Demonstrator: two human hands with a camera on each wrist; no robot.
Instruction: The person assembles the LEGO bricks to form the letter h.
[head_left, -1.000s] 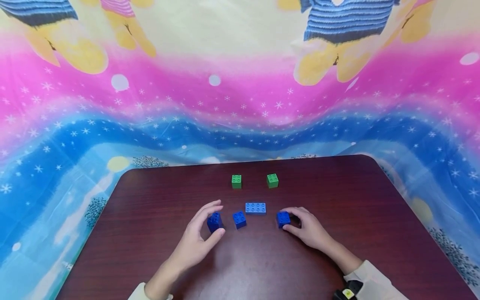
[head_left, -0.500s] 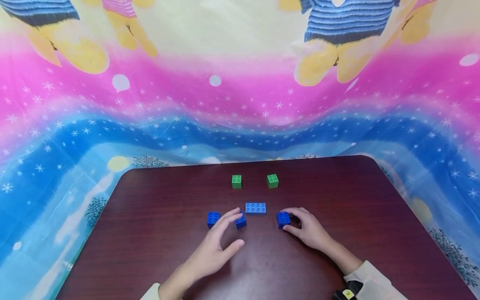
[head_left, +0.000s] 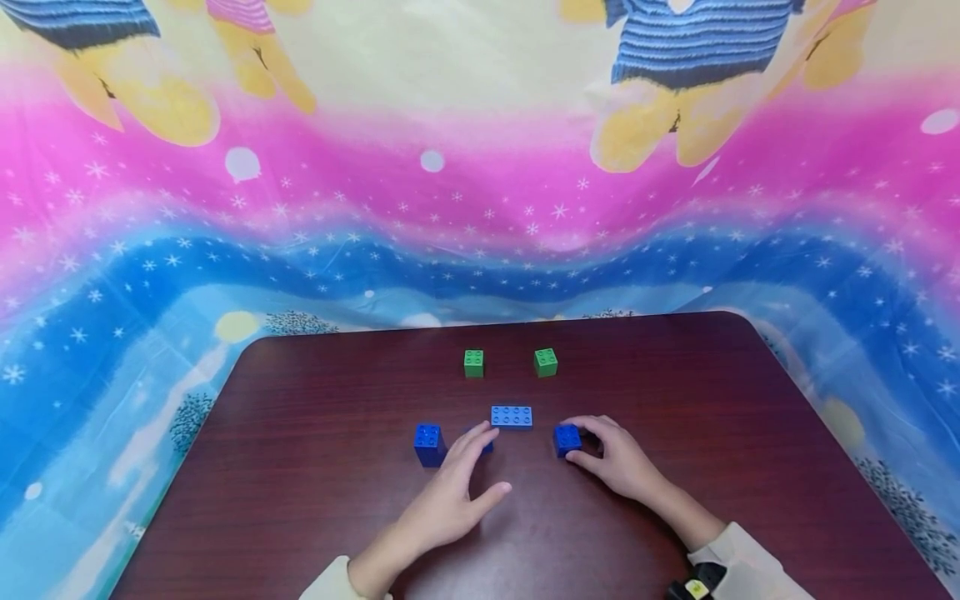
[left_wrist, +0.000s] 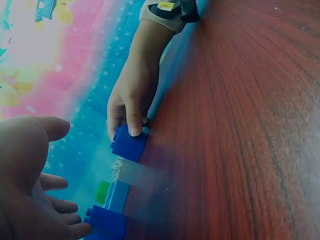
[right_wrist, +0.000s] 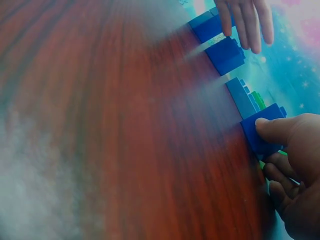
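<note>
- Head: lower centre, the left hand (head_left: 442, 507) spreads wide, partly hiding a navy brick (head_left: 488, 447); right of centre, the right hand (head_left: 626, 462) pinches a dark-blue four-stud brick (head_left: 567, 441).
- Left wrist: pinch at centre-left.
- Right wrist: light-blue eight-stud brick (right_wrist: 241, 99), right.

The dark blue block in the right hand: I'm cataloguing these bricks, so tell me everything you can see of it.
The dark blue block is a boxy brick, seemingly smooth plastic, with four studs on top in two rows. It stands upright and appears to rest on the reddish-brown table. The right hand holds it, thumb against its near side. It sits right of the longer light blue brick, apart from it.
</note>
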